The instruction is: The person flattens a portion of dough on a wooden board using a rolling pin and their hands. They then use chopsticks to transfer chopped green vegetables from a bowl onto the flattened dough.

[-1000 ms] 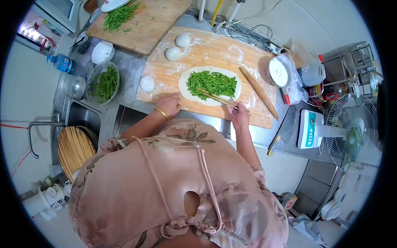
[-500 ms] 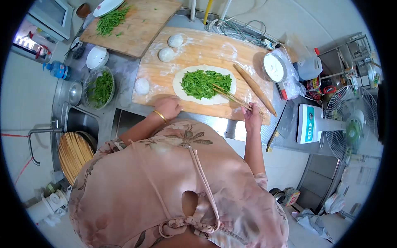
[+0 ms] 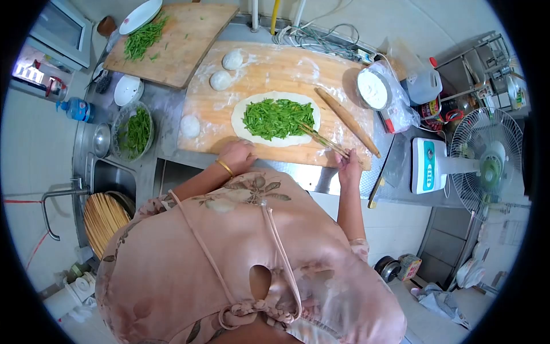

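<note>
An oval dough sheet (image 3: 238,122) lies on the floured wooden board (image 3: 275,57), with chopped greens (image 3: 275,118) spread over its middle. My right hand (image 3: 349,165) is closed on the chopsticks (image 3: 323,140), whose tips touch the right side of the greens. At the front edge of the board rests my left hand (image 3: 238,155), just below the dough sheet; whether its fingers hold anything is too small to tell. A rolling pin (image 3: 347,122) lies slanted to the right of the dough. Three dough balls, one of them low at the left (image 3: 190,126), sit on the board.
At the upper left is a second board (image 3: 177,40) with greens and a white plate (image 3: 140,16). A glass bowl of greens (image 3: 133,132) stands near the sink (image 3: 113,175). On the right are a flour bowl (image 3: 373,89), a scale (image 3: 428,165) and a fan (image 3: 487,163).
My right hand has moved right and toward me with the chopsticks, whose tips shifted from the lower middle to the right side of the greens. The whole view has shifted slightly.
</note>
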A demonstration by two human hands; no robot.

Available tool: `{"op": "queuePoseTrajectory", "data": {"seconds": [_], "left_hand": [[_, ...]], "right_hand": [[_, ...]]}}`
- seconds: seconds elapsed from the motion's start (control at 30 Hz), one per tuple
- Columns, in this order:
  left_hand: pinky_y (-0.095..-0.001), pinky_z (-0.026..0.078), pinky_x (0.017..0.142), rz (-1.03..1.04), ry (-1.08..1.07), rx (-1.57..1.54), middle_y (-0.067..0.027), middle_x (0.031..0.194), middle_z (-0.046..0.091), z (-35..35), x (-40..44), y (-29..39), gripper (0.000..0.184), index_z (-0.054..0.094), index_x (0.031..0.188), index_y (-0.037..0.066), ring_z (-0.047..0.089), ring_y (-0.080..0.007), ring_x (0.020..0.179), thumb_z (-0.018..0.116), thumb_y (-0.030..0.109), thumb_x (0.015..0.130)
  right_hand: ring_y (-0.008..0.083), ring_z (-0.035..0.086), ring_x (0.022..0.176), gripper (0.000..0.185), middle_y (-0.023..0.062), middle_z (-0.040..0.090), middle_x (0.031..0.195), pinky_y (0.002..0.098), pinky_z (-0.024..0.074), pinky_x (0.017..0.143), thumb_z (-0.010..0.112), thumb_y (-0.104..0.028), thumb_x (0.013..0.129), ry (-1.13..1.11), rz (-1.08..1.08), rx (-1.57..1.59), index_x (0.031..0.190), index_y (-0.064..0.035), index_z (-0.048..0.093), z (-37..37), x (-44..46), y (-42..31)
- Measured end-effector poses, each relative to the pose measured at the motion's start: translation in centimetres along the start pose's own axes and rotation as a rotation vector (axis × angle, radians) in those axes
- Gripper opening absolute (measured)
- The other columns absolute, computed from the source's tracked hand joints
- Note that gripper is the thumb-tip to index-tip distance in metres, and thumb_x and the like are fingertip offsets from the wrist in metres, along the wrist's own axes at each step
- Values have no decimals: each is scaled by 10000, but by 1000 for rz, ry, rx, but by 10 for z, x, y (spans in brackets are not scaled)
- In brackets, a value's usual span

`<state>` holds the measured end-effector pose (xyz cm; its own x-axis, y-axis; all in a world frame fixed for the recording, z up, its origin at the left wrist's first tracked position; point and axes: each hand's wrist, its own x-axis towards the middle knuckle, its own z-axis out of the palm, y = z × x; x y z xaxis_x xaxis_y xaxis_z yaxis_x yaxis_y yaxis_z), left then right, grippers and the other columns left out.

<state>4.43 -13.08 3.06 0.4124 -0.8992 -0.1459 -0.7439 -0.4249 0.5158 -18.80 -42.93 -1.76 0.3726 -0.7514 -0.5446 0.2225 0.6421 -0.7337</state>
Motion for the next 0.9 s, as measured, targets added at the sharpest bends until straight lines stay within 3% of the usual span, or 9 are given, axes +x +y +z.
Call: {"op": "queuePoseTrajectory", "data": {"seconds": [0.17,0.37,0.47,0.67,0.77,0.9], "left_hand": [[-439,490,833,-12,6,12,-156,1042,656,2,-3,-2,267,651,969,31,610,-338,971,628,244,808],[-429,483,882,-39,-67,26,-163,1154,635,0,-5,-3,286,651,983,23,604,-339,1027,622,254,815],[-418,474,917,-83,-114,25,-165,1217,613,3,-6,-5,308,654,1008,27,591,-336,1080,609,273,829],[-429,473,919,-57,-133,7,-162,1186,633,-7,-12,0,340,657,1065,36,593,-341,1082,600,290,846],[-399,487,884,-176,-76,-61,-172,1111,658,-8,-18,1,361,650,1094,23,622,-314,1034,606,292,858],[-333,492,842,-326,-116,-559,-138,1056,681,-10,-25,-2,388,635,1142,20,641,-244,997,557,335,930]], "right_hand": [[272,627,942,305,138,576,1064,403,587,802,507,-257,997,-47,-25,-4,1111,26,514,2,5,-10],[270,610,954,331,148,558,1113,406,572,803,507,-273,998,52,-5,59,1134,29,505,3,21,0],[270,608,971,344,152,547,1135,403,570,800,508,-284,998,-48,-4,93,1145,28,500,-2,24,-6],[250,628,875,321,123,592,1016,372,578,756,532,-290,986,49,-96,38,1099,10,536,27,8,-12],[235,633,835,311,116,598,976,359,580,747,545,-283,979,-23,-198,-51,1079,11,549,24,2,-17],[226,637,827,292,126,600,987,347,582,746,566,-265,965,-158,-293,-240,1044,16,563,80,-53,-18]]}}
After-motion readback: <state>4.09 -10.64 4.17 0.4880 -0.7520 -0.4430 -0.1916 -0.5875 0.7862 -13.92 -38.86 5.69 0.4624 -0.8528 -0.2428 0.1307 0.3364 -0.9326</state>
